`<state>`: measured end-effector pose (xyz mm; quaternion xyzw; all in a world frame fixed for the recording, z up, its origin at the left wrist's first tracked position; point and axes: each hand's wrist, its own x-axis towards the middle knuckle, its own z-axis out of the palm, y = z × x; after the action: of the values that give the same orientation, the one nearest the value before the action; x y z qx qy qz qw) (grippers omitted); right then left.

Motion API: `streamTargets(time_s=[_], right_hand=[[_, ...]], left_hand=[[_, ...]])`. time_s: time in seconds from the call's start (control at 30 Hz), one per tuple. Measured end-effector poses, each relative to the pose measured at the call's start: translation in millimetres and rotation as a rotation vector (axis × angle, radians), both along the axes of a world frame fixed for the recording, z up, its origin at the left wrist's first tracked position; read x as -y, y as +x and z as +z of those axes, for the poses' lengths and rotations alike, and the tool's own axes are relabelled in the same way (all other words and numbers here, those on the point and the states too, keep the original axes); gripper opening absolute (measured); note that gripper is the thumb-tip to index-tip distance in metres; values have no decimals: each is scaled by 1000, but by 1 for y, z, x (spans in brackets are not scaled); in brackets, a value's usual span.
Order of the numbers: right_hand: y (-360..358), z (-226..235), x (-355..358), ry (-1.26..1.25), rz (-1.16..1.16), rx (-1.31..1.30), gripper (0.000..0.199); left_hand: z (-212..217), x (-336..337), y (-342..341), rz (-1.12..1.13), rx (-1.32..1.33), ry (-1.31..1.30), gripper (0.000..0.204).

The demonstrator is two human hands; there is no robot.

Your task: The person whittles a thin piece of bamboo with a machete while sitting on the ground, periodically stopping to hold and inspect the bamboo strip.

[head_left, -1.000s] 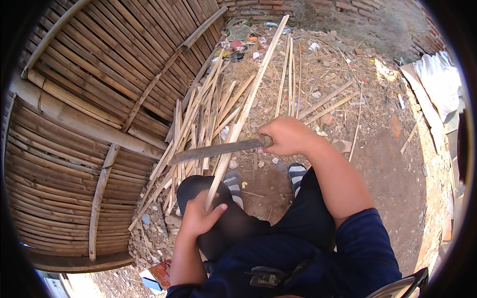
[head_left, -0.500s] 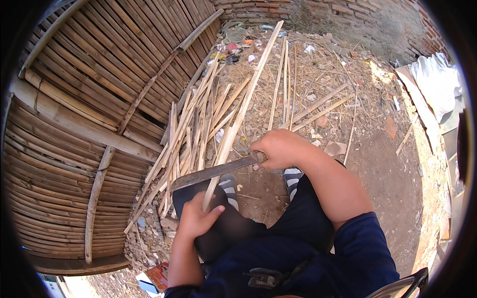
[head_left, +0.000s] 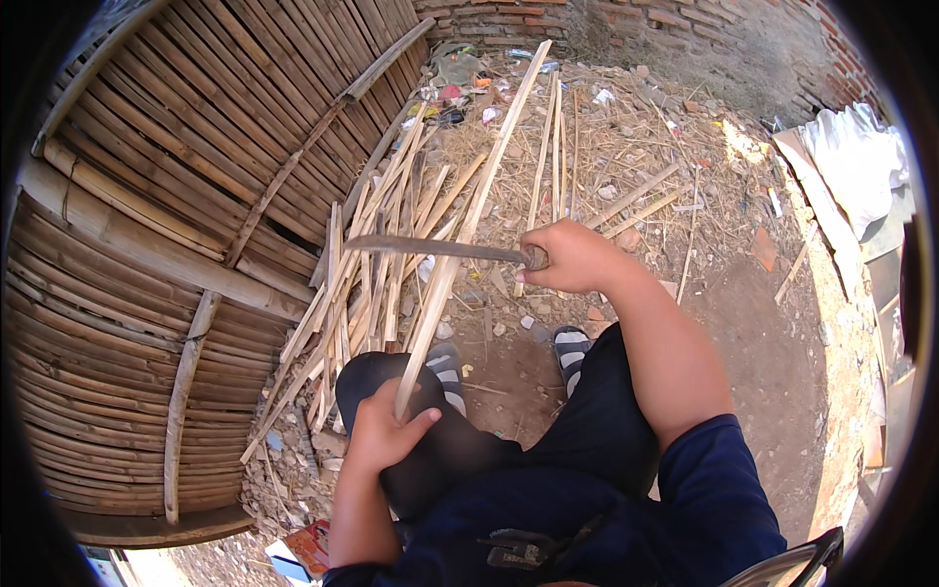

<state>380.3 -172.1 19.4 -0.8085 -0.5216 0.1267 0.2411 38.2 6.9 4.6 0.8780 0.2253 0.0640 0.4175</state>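
My left hand [head_left: 389, 428] is closed round the near end of a long pale bamboo strip [head_left: 430, 311], resting by my left knee. From there the strip slants away, up and to the right, toward the brick wall. My right hand [head_left: 569, 256] grips the wooden handle of a machete [head_left: 440, 248]. Its dark, worn blade points left and lies across the strip, well beyond my left hand. Whether the edge touches or bites into the wood, I cannot tell.
Many split bamboo strips [head_left: 377, 254] lie heaped beyond my left knee, beside a bamboo slat wall [head_left: 127, 264]. Loose strips [head_left: 636, 201] lie on the littered ground farther right. A brick wall [head_left: 665, 34] closes the far side. White sacking [head_left: 853, 161] hangs at the right.
My right hand has moved the machete away from me along the strip, from near my left hand to farther up. The left hand and the strip have stayed nearly in place.
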Motion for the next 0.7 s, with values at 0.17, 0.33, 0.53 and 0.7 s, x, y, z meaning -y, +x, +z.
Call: streamTargets(time_s=[0.17,0.33,0.53,0.7], right_hand=[[-42,10,-9,-32,254,132,38],[23,9,4,12,-188,-34,48],[40,-8,18,175,-358,-40,52],[-12,3,-1,-13,64,42,41]], left_hand=[[-2,1,-4,2,-7,24,44],[9,-6,-7,-13,-91,-25,55],[5,-3,-2,-30,-26,-26,48],[0,-3,-2,-7,-28,-25,47]])
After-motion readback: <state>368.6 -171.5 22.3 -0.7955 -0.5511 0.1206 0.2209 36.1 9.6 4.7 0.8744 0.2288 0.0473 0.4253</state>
